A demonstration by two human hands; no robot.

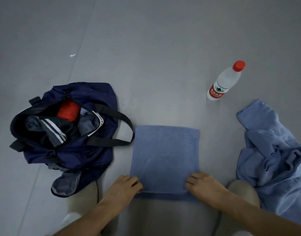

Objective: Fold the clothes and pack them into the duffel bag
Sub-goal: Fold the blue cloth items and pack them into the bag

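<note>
- Head view, looking down: a folded blue cloth (165, 155) lies flat on the floor (163, 65), right in the middle and close to the person.
- The left hand (124, 186) is on its near left corner and the right hand (204, 184) on its near right corner. Both have their fingers curled onto the top layer, and it looks like they're gripping it. The thumbs are hidden, so I can't say how firm the hold is.
- So the cloth stretches away from the grip. Only the near edge is in hand, and the rest lies flat toward the far side.
- My guess at the step in hand: one more fold, near edge over to the far edge, then into the bag.
- To do it well, I'd lift both corners evenly and keep the edge taut between the hands. Land the corners square on the far corners, then smooth it flat. A darker strip shows under the near edge, so catch that lower layer too or it'll slide out.
- The duffel bag (74, 157) sits just left of the cloth, unzipped. Its strap nearly touches the cloth, and something red (69, 110) and something striped (51, 130) are already inside.
- A crumpled blue garment (272, 159) lies off to the right, not folded yet.
- A water bottle (224, 82) stands far right, well clear of the cloth.
</note>
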